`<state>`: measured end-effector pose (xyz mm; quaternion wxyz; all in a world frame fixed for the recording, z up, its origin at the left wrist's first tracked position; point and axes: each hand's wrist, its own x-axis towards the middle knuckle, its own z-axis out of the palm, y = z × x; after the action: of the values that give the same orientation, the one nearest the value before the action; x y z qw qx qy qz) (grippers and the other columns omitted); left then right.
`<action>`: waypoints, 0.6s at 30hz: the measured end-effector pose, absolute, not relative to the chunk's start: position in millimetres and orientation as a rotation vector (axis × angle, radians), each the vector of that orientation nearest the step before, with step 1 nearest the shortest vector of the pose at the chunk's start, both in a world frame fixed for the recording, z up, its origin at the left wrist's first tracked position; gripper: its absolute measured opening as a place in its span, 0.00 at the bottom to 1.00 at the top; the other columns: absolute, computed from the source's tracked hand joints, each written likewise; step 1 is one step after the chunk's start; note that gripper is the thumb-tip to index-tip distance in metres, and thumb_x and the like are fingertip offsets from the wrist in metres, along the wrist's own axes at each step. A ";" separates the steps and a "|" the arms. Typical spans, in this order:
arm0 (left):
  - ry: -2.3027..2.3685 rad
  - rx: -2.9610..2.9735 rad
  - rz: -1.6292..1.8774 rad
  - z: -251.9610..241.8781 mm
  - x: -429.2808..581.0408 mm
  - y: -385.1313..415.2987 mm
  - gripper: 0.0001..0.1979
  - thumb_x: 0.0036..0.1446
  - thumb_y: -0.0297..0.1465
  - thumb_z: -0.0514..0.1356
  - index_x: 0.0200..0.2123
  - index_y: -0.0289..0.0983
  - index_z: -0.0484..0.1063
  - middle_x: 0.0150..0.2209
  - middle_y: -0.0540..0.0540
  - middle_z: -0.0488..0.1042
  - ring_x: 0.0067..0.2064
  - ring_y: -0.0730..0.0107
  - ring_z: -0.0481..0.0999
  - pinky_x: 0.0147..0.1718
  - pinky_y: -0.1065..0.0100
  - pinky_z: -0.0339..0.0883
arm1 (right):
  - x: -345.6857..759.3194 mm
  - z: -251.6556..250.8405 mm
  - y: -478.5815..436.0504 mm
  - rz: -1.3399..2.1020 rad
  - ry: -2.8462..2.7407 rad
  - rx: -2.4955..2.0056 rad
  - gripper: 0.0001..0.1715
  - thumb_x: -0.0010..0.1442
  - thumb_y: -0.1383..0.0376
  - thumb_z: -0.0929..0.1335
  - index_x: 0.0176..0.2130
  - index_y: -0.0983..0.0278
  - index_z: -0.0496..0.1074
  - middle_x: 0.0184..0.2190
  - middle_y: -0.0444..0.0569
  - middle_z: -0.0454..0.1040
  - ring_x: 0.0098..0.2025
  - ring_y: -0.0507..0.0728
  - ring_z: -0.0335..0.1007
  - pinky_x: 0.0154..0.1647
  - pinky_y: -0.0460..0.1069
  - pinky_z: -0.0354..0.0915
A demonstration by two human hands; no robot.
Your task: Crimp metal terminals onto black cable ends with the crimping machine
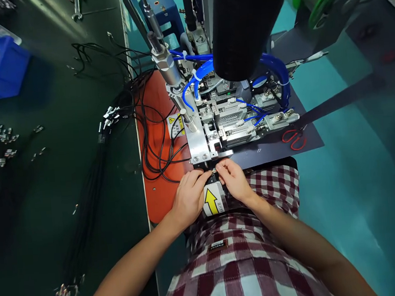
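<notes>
At the front edge of a bench machine (197, 143), both my hands meet with fingers pinched together. Between their fingertips shows a small shiny metal connector (214, 170), partly covered by the fingers. My left hand (190, 194) comes in from the left, its thumb and forefinger closed at the connector. From the right, my right hand (233, 180) pinches at the same spot. Right below them is a white label with a yellow arrow (211, 201). Black cables (158, 164) loop over the orange-red board (160, 199) left of the machine.
A bundle of black cables with metal ends (92, 181) lies on the dark table at left. Loose metal connectors (6, 139) and a blue bin (10, 70) sit farther left. Red-handled scissors (294, 138) lie right of the machine. A black cylinder (240, 33) overhangs it.
</notes>
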<state>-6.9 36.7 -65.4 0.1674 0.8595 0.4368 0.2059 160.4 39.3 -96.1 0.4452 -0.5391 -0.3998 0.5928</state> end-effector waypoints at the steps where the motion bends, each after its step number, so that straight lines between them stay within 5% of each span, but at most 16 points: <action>1: 1.236 2.439 0.589 -65.1 -6.8 36.7 0.20 0.61 0.21 0.48 0.54 0.36 0.67 0.42 0.41 0.69 0.44 0.62 0.69 0.42 0.61 0.68 | 161.5 -94.9 39.6 1.466 -0.998 -1.344 0.16 0.64 0.54 0.64 0.29 0.61 0.61 0.17 0.37 0.60 0.19 0.49 0.56 0.23 0.47 0.54; 14: 1.229 2.393 0.636 -64.0 -7.4 37.4 0.21 0.60 0.20 0.48 0.55 0.37 0.66 0.42 0.41 0.67 0.45 0.63 0.69 0.43 0.62 0.70 | 173.4 -91.9 37.3 1.526 -1.037 -1.391 0.13 0.63 0.55 0.64 0.34 0.61 0.65 0.24 0.40 0.67 0.22 0.51 0.65 0.24 0.47 0.59; 18: 1.217 2.379 0.669 -65.8 -8.5 36.0 0.22 0.60 0.20 0.48 0.56 0.38 0.65 0.44 0.41 0.67 0.46 0.63 0.69 0.44 0.62 0.70 | 167.5 -89.3 42.4 1.651 -0.910 -1.336 0.16 0.60 0.53 0.66 0.30 0.62 0.65 0.16 0.37 0.63 0.19 0.50 0.59 0.23 0.47 0.55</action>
<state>-8.5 36.0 -65.8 0.1924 0.8475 0.4335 0.2385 167.5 42.4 -89.3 0.4037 -0.5290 -0.3604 0.6537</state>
